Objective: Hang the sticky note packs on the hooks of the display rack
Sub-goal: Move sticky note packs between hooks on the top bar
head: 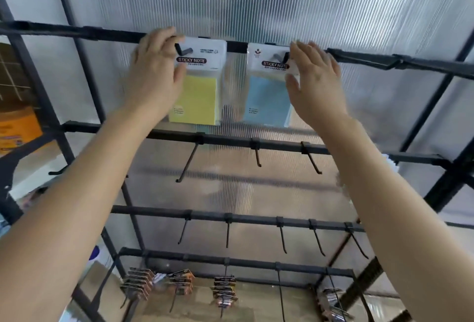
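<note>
At the top rail (236, 46) of the display rack (230, 141), we have both arms raised and one hand on each of two sticky note packs. Our left hand (154, 70) curls its fingers (164, 37) over the upper left corner of the yellow pack (197, 98), thumb on the front of the white header. It grips the card just beside the left hook (185, 51). That hook's tip pokes out through the header, so we judge the pack is already threaded on.

Our right hand (318, 80) is looser. Its fingers (307, 50) are nearly straight and lie against the right edge of the blue pack (266, 101), thumb spread below, pressing rather than gripping. The right hook (280, 57) shows in front of that header too.

The two packs hang side by side, not touching, in front of the ribbed panel (256, 1). We keep our hands high on the headers, we think, because the hole is there, and from there a pack can be steered along the prong and squared. Rows of empty hooks (186, 165) stand below, and other goods (138, 283) hang on the lowest rail.
</note>
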### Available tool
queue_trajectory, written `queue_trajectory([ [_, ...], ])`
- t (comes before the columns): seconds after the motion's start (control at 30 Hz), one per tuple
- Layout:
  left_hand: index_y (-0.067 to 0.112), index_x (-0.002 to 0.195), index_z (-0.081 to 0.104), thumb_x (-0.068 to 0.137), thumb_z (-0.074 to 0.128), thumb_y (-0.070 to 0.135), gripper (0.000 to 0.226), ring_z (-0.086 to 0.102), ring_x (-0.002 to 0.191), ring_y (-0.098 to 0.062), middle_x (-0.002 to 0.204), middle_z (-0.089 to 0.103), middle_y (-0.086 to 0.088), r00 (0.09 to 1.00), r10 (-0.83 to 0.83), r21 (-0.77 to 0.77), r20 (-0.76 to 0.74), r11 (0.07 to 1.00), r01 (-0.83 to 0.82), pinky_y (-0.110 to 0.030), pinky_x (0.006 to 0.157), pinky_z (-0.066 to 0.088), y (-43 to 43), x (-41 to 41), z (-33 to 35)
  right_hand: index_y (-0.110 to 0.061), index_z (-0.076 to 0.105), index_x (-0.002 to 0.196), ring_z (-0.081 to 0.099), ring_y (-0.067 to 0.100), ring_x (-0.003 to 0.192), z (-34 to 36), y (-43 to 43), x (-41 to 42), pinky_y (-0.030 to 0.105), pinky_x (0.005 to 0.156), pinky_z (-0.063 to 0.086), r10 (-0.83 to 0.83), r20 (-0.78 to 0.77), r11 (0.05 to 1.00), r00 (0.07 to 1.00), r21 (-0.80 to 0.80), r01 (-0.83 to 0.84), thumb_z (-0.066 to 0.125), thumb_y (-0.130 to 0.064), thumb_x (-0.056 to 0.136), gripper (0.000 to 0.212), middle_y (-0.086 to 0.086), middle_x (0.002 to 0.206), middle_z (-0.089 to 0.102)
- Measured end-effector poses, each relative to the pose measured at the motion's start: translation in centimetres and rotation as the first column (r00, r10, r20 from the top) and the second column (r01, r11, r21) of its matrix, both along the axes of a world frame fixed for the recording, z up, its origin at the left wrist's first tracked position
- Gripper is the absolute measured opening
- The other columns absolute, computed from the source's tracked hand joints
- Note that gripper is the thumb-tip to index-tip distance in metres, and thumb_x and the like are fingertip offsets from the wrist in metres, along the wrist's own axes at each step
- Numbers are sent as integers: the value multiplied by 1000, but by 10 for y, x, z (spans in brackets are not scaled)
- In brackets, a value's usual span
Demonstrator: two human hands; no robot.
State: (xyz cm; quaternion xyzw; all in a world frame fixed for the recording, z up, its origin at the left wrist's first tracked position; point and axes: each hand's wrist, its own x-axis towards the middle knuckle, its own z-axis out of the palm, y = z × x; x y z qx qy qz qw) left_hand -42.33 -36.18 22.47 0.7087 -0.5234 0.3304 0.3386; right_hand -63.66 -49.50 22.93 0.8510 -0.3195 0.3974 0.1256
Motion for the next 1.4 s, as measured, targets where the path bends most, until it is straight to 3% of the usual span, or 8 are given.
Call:
queue_trajectory([
  [0.27, 2, 108, 62, 88, 57, 11, 23, 49, 107, -33, 110, 58, -15, 997, 2, -60, 81, 998, 3, -38, 96, 28, 5, 3, 16, -5, 66, 107, 50, 33, 103, 15, -7, 9, 38, 87, 33, -33, 92, 981, 995, -189, 50, 57, -12, 87, 23, 13, 107, 57],
  [0.47, -1, 105, 60, 89, 55, 3, 17, 57, 101, -28, 110, 63, -15, 994, -109, -13, -22, 994, 109, -25, 83, 36, 7, 0, 27, -7, 62, 103, 54, 27, 96, 30, -3, 9, 33, 83, 32, -43, 22, 994, 999, -96, 45, 46, -12, 95, 19, 8, 101, 63],
  [0.57, 0, 102, 61, 88, 57, 4, 16, 58, 99, -28, 109, 63, -16, 989, -140, -10, -42, 990, 139, -26, 79, 38, 11, -1, 29, -6, 62, 101, 56, 28, 89, 33, 1, 7, 30, 72, 30, -32, 40, 998, 999, -61, 34, 47, -11, 94, 17, 8, 100, 64],
  [0.7, 0, 100, 63, 87, 59, 5, 14, 57, 93, -22, 104, 64, -14, 977, -203, -25, -68, 979, 202, -24, 76, 36, 21, -2, 31, -6, 61, 101, 57, 26, 89, 32, 9, 0, 28, 69, 30, -15, 51, 999, 999, -40, 17, 48, -11, 94, 16, 7, 98, 64],
  [0.87, 2, 101, 64, 88, 59, 10, 16, 50, 91, -11, 96, 57, 0, 950, -292, -39, -108, 956, 289, -21, 79, 36, 37, -6, 33, -5, 63, 95, 59, 27, 85, 27, 27, -6, 35, 66, 43, 38, 133, 999, 990, -34, -34, 47, -5, 91, 17, 8, 93, 66],
  [1.1, 3, 100, 63, 89, 59, 13, 15, 49, 90, -8, 93, 56, 1, 943, -320, -72, -95, 947, 314, -16, 79, 35, 52, -13, 39, -5, 62, 92, 57, 26, 86, 27, 47, -15, 28, 72, 31, 12, 211, 999, 977, -33, -6, 48, -4, 88, 15, 6, 93, 66],
  [1.3, 3, 97, 64, 88, 60, 13, 14, 48, 88, -3, 92, 57, 3, 939, -324, -72, -117, 946, 317, 4, 69, 28, 59, -18, 33, -5, 61, 88, 57, 27, 81, 24, 56, -18, 28, 66, 32, 41, 263, 998, 964, -61, -26, 49, -4, 86, 13, 7, 88, 65],
  [1.4, 5, 96, 64, 88, 60, 13, 11, 47, 86, -2, 92, 57, 4, 936, -318, -67, -150, 948, 312, 2, 68, 28, 60, -20, 22, -5, 61, 88, 58, 27, 80, 21, 58, -18, 27, 63, 31, 57, 302, 996, 952, -86, -32, 49, -6, 86, 12, 7, 86, 66],
])
